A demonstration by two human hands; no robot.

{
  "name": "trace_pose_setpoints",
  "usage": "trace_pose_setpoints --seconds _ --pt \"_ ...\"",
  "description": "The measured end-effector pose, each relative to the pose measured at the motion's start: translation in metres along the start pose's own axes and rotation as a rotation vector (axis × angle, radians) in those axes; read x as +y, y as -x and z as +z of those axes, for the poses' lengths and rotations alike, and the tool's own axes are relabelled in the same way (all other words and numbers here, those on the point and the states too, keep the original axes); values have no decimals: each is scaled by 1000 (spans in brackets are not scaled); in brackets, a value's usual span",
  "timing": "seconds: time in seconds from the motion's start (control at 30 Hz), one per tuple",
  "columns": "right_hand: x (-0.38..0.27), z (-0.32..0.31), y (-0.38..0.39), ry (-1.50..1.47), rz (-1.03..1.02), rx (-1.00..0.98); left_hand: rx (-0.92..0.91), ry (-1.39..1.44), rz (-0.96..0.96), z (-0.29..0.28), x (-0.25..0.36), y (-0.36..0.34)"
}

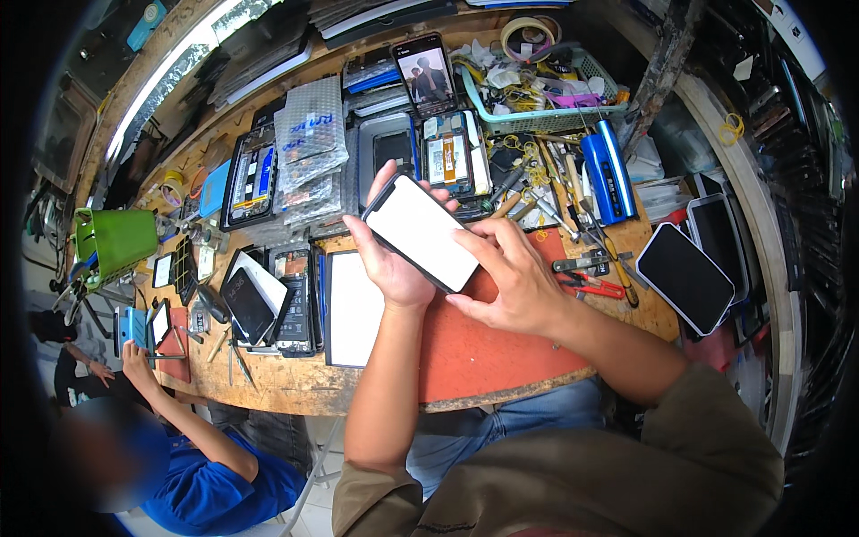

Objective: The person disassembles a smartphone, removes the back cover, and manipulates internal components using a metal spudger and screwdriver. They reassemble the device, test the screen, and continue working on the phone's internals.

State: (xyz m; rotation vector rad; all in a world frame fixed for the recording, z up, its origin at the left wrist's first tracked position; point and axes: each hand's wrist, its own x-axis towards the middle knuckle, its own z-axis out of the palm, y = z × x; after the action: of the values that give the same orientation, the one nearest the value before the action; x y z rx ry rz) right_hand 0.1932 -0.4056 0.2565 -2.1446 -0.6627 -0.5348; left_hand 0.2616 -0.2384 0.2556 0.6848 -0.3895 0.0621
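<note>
- Currently the left hand (pixel 394 264) cradles a white-faced phone screen (pixel 420 231) from beneath, fingers curled round its far edge, above the red mat (pixel 474 345) on the bench (pixel 268 380).
- Right hand (pixel 514 273) rests on the screen's near corner, fingers bent, thumb pressing the edge.
- Step looks like checking or seating the panel.
- Next move likely calls for even pressure along the edge.
- Red-handled pliers (pixel 591 286) lie right of the mat.

I am holding a phone screen (pixel 420 231) that is showing white inside a black rim, over a red-orange mat (pixel 488 345) lying on the scuffed brown wooden bench (pixel 295 385), with a green basket (pixel 116 240) sitting at the side.
</note>
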Motion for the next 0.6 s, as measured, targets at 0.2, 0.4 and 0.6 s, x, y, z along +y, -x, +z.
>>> trace_pose_setpoints --seconds 0.2,0.4,0.6 --pt "-5 -3 0 -59 17 43 -9 58 -20 0 -1 1" --pt "-5 -7 -1 91 -89 15 19 185 -19 2 6 -1" --pt "-8 -6 0 196 -86 28 -8 237 -19 5 7 1"
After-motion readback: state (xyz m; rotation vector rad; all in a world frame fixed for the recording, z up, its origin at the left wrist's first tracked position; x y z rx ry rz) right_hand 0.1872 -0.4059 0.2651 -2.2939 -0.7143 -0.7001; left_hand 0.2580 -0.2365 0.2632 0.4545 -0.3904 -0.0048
